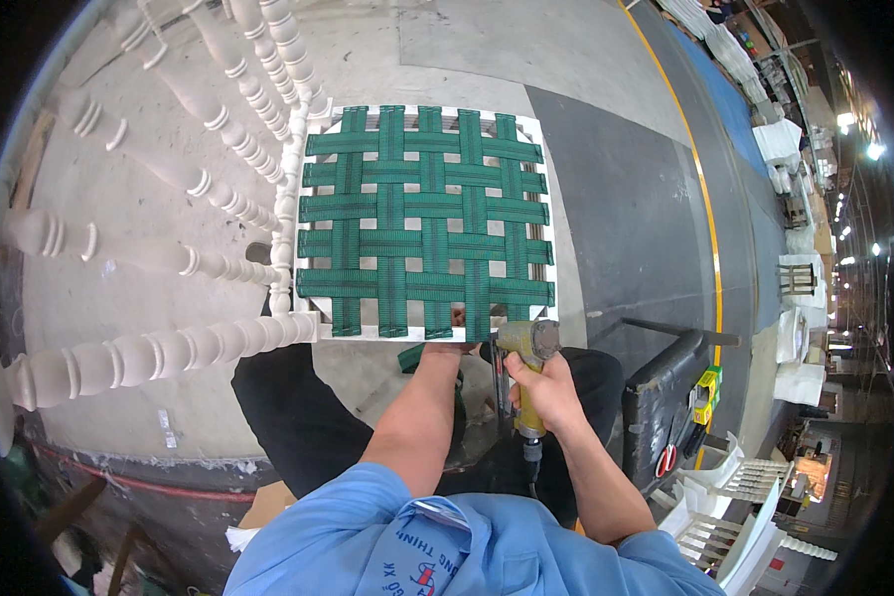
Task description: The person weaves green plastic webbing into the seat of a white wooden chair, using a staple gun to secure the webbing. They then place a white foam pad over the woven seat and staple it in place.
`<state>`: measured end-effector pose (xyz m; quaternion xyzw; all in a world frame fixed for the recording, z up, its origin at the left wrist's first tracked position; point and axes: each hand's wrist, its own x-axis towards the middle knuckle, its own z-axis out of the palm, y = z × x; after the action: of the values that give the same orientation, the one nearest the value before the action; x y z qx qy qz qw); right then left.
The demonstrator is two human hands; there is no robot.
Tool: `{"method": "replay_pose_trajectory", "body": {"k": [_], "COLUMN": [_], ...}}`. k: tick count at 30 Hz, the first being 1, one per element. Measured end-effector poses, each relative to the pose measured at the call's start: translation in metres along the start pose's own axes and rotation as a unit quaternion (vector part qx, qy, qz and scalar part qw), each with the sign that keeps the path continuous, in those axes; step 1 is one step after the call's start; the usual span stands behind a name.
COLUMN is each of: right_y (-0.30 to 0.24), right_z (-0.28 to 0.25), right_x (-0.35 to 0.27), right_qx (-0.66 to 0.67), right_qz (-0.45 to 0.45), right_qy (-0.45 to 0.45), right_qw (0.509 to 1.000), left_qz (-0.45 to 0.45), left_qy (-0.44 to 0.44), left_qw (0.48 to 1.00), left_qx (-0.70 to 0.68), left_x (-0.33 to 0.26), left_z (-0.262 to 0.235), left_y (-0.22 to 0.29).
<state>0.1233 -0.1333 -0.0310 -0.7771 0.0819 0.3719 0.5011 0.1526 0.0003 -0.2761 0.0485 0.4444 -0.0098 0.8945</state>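
Grey concrete floor spreads under the work, crossed by a yellow painted line, with stacks of white furniture parts off toward the lit end of the hall. A white chair frame lies tipped over just ahead of the person's knees, its turned spindles fanning out to the left and its seat opening filled with green webbing woven over and under in a lattice.

The right hand has its grip closed firmly around the yellow handle of a pneumatic staple gun. The gun's long axis runs away from the body, with the metal head directly beyond the grip and set against the near rail of the seat at its right corner, where the last vertical strap ends. An air hose drops from the handle toward the body.

The left hand sits just left of the gun, pressing on the near rail. Its fingers are hidden, so whether its grip is pinching a strap end or only bracing cannot be told. The right hand is the nearer one to the corner strap.
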Motion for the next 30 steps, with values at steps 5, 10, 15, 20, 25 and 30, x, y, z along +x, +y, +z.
{"method": "replay_pose_trajectory", "body": {"k": [5, 10, 15, 20, 25, 30], "right_y": [0.001, 0.001, -0.002, 0.002, 0.005, 0.003], "right_z": [0.012, 0.016, 0.020, 0.031, 0.032, 0.004], "right_x": [0.002, 0.002, 0.001, -0.002, -0.004, -0.025], "right_qx": [-0.028, -0.060, -0.050, -0.039, -0.067, 0.034], "right_qz": [-0.001, 0.007, 0.014, 0.000, -0.004, -0.065], "right_qy": [0.009, 0.003, -0.011, 0.004, -0.017, 0.003], "right_qw": [1.000, 0.998, 0.999, 0.999, 0.998, 0.997], "left_qz": [-0.018, -0.030, -0.037, -0.043, -0.062, -0.140], "left_qy": [-0.011, -0.016, -0.021, -0.029, -0.040, -0.062], "left_qw": [0.999, 0.997, 0.994, 0.992, 0.991, 0.988], "left_qx": [-0.048, -0.076, -0.099, -0.116, -0.116, -0.019], "left_x": [0.002, -0.001, -0.002, 0.000, -0.003, -0.034], "left_z": [0.004, 0.003, 0.002, 0.005, 0.004, -0.018], "left_y": [0.001, 0.000, 0.001, 0.005, 0.003, -0.003]}}
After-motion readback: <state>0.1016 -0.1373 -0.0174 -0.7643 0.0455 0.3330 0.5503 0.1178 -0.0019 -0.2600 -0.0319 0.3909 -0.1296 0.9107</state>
